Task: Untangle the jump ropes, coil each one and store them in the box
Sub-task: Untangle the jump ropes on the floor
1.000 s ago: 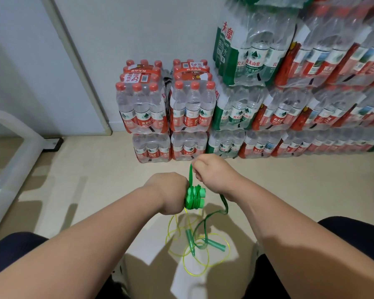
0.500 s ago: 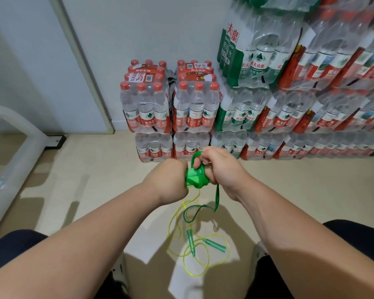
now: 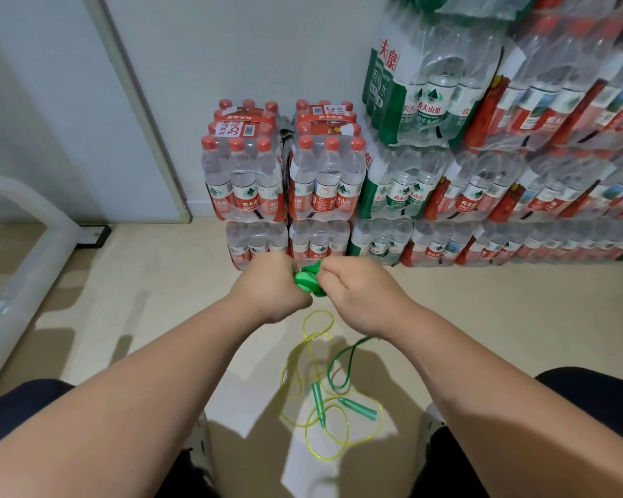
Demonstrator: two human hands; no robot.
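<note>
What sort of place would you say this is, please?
Probably a storeroom: shrink-wrapped water packs stand stacked high against a bare wall, on a plain floor.

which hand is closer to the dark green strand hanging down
Right. The strand drops from just under the right hand; the left hand sits across the green coil, farther from it.

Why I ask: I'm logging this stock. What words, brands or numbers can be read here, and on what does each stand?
"农夫山泉": on the bottle labels of the left red pack.
"30": on the top sticker of that pack, turned sideways.
"农夫山泉": on the bottle labels in the upper green pack.
"夫泉": large and partly cut off, on its green wrap.
Finer print and barcodes: too small to read.
No text shows on the green jump rope.
</note>
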